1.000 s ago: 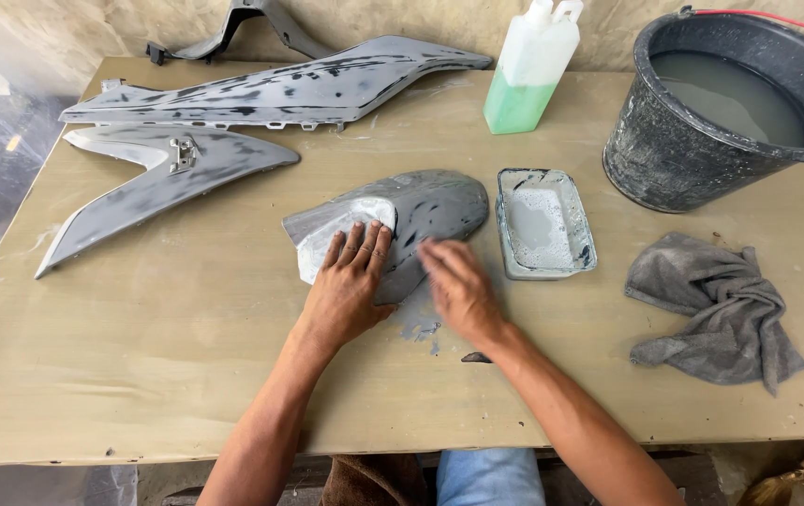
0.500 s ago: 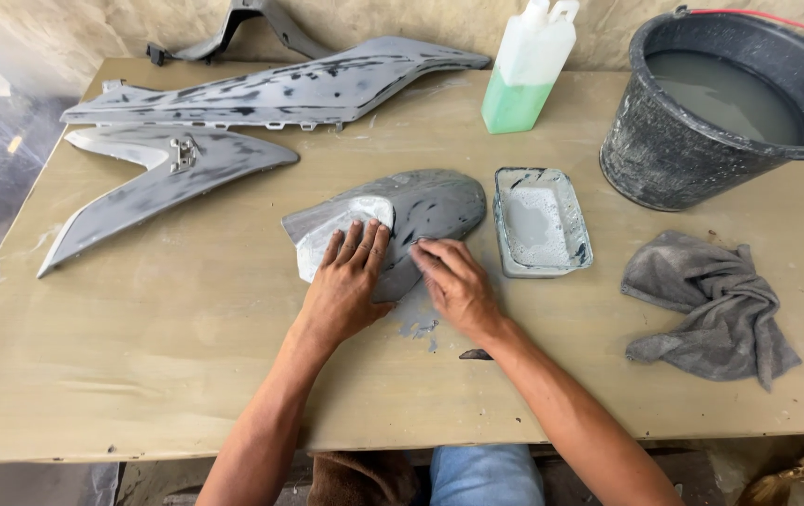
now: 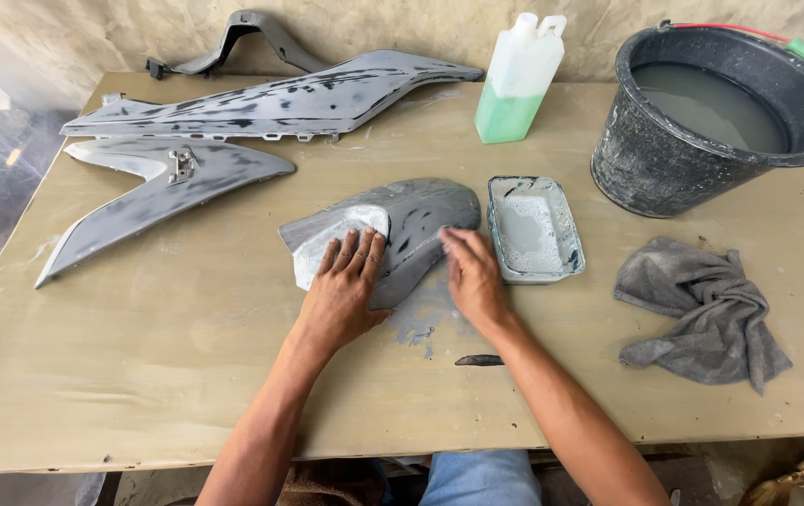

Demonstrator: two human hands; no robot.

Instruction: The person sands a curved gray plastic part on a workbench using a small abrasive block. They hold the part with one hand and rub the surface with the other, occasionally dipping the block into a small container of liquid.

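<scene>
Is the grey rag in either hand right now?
No, the grey rag lies bunched on the table, apart from both hands, which rest on the grey panel.

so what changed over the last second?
Right hand slid up and left along the grey curved panel, from its near edge onto its surface. Left hand stayed flat on the panel's pale end. Nothing gripped or released. Tray, bucket, rag and bottle unchanged.
</scene>
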